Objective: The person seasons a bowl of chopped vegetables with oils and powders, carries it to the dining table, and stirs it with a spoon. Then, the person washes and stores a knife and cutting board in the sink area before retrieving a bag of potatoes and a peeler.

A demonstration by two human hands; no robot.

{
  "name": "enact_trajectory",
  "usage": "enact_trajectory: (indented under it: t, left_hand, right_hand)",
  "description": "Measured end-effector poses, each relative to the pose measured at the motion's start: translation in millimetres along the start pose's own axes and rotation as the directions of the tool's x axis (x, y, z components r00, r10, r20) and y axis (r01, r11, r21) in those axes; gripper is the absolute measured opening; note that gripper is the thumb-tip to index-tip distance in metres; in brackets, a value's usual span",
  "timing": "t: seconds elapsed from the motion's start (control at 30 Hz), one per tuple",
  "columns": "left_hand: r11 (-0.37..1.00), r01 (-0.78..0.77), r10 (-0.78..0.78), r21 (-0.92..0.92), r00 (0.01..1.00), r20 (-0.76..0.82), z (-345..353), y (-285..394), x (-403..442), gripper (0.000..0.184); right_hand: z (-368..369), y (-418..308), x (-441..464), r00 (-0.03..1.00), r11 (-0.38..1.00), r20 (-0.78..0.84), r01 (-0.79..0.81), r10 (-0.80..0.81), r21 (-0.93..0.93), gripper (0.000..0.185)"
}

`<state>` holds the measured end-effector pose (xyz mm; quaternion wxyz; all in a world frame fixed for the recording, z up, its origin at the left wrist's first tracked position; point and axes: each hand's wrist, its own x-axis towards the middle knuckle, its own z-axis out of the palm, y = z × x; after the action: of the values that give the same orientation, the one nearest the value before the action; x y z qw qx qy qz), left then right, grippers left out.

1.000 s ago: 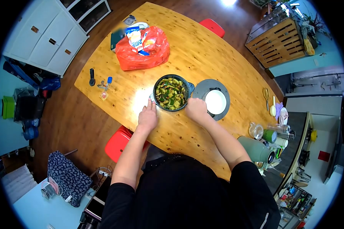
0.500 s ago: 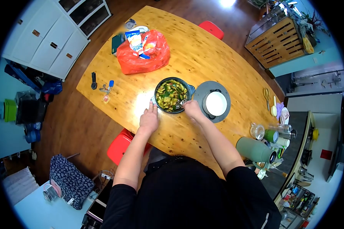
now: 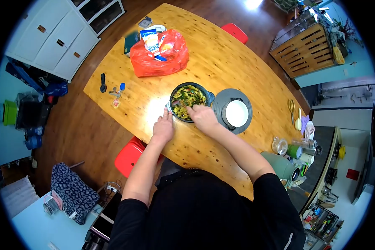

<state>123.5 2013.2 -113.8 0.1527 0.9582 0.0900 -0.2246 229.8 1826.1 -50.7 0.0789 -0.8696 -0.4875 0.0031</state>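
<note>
A dark round pot [image 3: 211,99] full of stir-fried vegetable pieces [image 3: 190,96], yellow-green with dark green bits, sits on the wooden table. My left hand [image 3: 163,128] is at the pot's left side, its outstretched fingertips on the small handle there, holding it; the thumb's grip is hard to see. My right hand [image 3: 203,118] reaches over the near right rim with curled fingers. It grips what looks like a spoon [image 3: 176,102], its head among the vegetables and its handle mostly hidden by the hand.
Right of the pot, a white bowl [image 3: 237,113] rests on a round grey mat [image 3: 246,102]. A red plastic bag [image 3: 171,63] with packets stands at the far left. A green thermos [image 3: 278,165] and several cups line the right edge. A red stool [image 3: 129,157] is at the near left.
My right hand has moved left over the pot, and the spoon's head has shifted toward the pot's left side. My left hand stays at the handle. The view has shifted slightly.
</note>
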Motion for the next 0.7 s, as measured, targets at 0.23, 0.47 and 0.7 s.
enact_trajectory:
  t: [0.23, 0.47, 0.7]
  left_hand:
    - [1.000, -0.013, 0.013, 0.005, 1.000, 0.002, 0.3, 0.0, 0.5, 0.080]
    - [1.000, -0.009, 0.010, -0.019, 1.000, 0.021, -4.4, 0.6, -1.1, 0.080]
    - [1.000, -0.017, 0.016, 0.008, 0.999, 0.029, -4.0, 0.5, 0.2, 0.081]
  right_hand:
    - [12.9, 18.7, -1.5, 0.943, 0.948, 0.245, 0.269, -0.223, -0.172, 0.021]
    - [-16.9, 61.2, -38.3, 0.991, 0.994, 0.071, 0.110, -0.112, 0.029, 0.030]
    - [-6.1, 61.3, -25.6, 0.888, 0.859, -0.018, -0.440, 0.460, 0.262, 0.034]
